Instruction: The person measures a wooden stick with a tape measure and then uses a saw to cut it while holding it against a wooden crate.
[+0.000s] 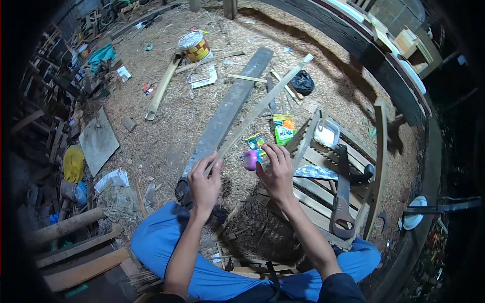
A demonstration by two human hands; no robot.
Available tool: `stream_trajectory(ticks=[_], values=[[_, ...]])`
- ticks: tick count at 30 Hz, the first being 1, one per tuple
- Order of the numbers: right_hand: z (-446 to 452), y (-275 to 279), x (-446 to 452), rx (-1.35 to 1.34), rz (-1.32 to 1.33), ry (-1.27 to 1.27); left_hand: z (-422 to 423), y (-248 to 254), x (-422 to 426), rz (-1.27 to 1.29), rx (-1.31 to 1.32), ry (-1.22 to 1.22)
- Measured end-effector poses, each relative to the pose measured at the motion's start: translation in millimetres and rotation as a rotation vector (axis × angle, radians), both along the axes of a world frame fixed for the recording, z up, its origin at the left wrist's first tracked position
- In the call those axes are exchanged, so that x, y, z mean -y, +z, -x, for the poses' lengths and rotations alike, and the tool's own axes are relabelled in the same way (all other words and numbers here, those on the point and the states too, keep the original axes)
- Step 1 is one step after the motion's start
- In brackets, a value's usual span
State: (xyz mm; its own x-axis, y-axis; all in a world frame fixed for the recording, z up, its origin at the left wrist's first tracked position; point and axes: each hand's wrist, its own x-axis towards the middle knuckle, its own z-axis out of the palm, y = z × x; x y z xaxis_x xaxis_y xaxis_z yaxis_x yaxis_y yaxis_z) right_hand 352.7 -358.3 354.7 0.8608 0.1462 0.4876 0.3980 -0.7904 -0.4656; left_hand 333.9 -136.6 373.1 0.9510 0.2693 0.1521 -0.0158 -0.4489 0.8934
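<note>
Running from mid-frame toward upper right, the wooden strip (268, 97) is pinched by our left hand (204, 186); our right hand (278, 175) curves beside a pink object (249, 160), but we cannot tell whether it grips; farther right lies a handsaw (343, 188).

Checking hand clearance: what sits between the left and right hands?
In the head view, a pink object shows between left hand and right hand, nearer the right.
</note>
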Motion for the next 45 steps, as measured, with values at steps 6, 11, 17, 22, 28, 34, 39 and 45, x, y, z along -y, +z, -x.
stream_trajectory(ticks=[6,11,17,22,28,34,39,45], values=[[48,44,52,0.161,0.071,0.004,9,9,23,-0.149,0.135,-0.091],[93,74,101,0.155,0.251,-0.084,22,34,31,-0.207,0.135,-0.232],[151,88,137,0.182,0.434,-0.183,31,44,37,-0.423,0.278,-0.518],[181,66,158,0.004,0.311,-0.089,36,40,65,-0.485,0.309,-0.694],[188,64,176,0.034,0.22,-0.151,39,51,114,-0.601,0.621,-0.499],[204,67,212,-0.088,0.057,-0.234,54,29,150,-0.565,0.48,-0.821],[221,52,240,-0.222,-0.084,-0.191,59,1,174,-0.58,0.458,-0.881],[246,41,237,-0.285,-0.031,-0.144,64,-3,184,-0.565,0.366,-1.001]])
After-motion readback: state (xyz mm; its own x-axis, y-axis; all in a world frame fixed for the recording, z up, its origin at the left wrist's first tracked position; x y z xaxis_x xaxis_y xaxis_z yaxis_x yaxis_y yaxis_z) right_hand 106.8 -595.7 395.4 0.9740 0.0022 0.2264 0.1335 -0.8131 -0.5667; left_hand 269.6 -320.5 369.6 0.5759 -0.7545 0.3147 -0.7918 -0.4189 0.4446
